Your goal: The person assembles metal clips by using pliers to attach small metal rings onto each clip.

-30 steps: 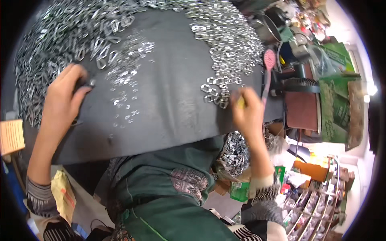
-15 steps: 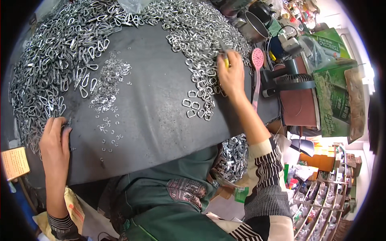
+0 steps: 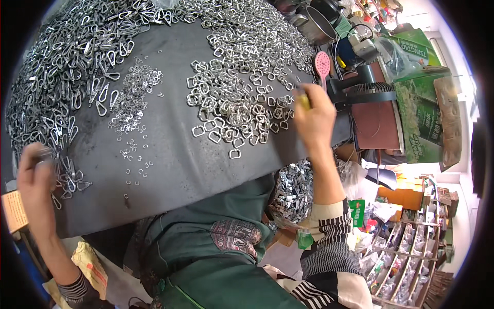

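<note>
My right hand (image 3: 315, 123) is closed round a tool with a yellow handle (image 3: 304, 100); its dark far end is blurred. It hovers at the right edge of a heap of silver metal rings (image 3: 226, 103), squarish and rounded. At the left table edge my left hand (image 3: 37, 180) has curled, motion-blurred fingers with a metallic glint among them. What they hold I cannot make out. Silver spring-hook carabiners (image 3: 72, 56) lie piled beside and beyond that hand. Between the two heaps small open C-shaped clips (image 3: 136, 92) are scattered on the dark table mat (image 3: 170, 139).
A pink brush (image 3: 322, 64) lies at the right table edge, near a black fan (image 3: 368, 95) and a metal pot (image 3: 316, 27). Below the table stands a container of metal pieces (image 3: 294, 190). A yellowish box (image 3: 14, 210) sits at far left; shelves (image 3: 406, 257) are at right.
Many rings have spread leftward and nearer into a broader heap. My right hand has moved right with the yellow-handled tool. My left hand has moved left, its fingers now curled.
</note>
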Available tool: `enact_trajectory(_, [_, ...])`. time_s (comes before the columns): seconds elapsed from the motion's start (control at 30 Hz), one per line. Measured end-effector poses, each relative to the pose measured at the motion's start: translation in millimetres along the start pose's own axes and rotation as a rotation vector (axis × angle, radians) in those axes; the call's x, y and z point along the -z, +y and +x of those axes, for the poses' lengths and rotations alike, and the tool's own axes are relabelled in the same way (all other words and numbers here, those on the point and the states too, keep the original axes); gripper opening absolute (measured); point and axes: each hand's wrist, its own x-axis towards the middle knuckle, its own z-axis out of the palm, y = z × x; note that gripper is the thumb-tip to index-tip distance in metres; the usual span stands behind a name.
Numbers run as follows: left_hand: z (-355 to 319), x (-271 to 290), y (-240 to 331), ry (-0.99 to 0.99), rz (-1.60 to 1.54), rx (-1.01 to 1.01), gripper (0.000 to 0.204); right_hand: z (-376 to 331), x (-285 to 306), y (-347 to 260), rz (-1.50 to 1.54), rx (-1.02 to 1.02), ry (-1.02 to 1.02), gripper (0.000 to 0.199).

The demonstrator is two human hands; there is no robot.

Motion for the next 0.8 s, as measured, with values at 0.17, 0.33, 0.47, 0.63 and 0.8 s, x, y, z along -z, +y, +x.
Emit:
enact_trajectory(0.17, [-35, 39, -15, -0.197, -1.419, 0.059, 0.016, -17, 29, 65, -0.575, -0.3, -0.307, 0.019])
enact_trajectory(0.33, [-105, -21, -5, -0.103, -1.033, 0.463, 0.025, -11, 17, 96, -0.646, -0.283, -0.15, 0.02])
enact_trajectory(0.47, [-142, -65, 4, -0.362, -0.744, 0.616, 0.033, -4, -1, 106, -0.685, -0.2, -0.142, 0.019])
enact_trajectory(0.63, [-154, -103, 10, -0.618, -0.842, 0.791, 0.018, -4, 15, 69, -0.388, -0.18, -0.193, 0.019])
enact_trajectory(0.8, [-139, -129, 29, -0.438, -0.65, 0.348, 0.026, -45, 16, -133, 0.795, 0.071, -0.692, 0.01])
